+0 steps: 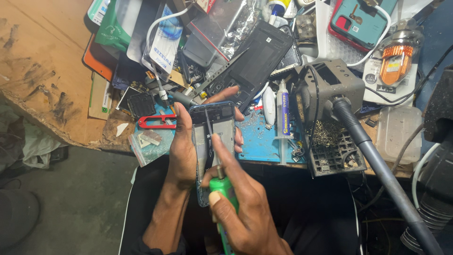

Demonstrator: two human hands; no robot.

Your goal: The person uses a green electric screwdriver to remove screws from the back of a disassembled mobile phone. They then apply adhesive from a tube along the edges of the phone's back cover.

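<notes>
The left hand (pixel 181 151) grips an opened phone (pixel 213 141) by its edges, held just off the desk's (pixel 42 71) near edge. The right hand (pixel 240 208) is closed around a green screwdriver (pixel 222 189), index finger along the shaft, tip inside the phone. The back is already off; work inside looks unfinished.

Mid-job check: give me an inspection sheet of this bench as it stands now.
Surface: blue mat on a worn wooden bench, strewn with small bits.
Job's things: opened phone; green-handled screwdriver, tip on the phone.
Clutter: red snips, syringe tube, phone backs, packets, teal phone case.
Grips: left hand holds the phone; right hand holds the screwdriver.
Cables: white cable; grey hose.
Surroundings: grey stand, dark floor.
</notes>
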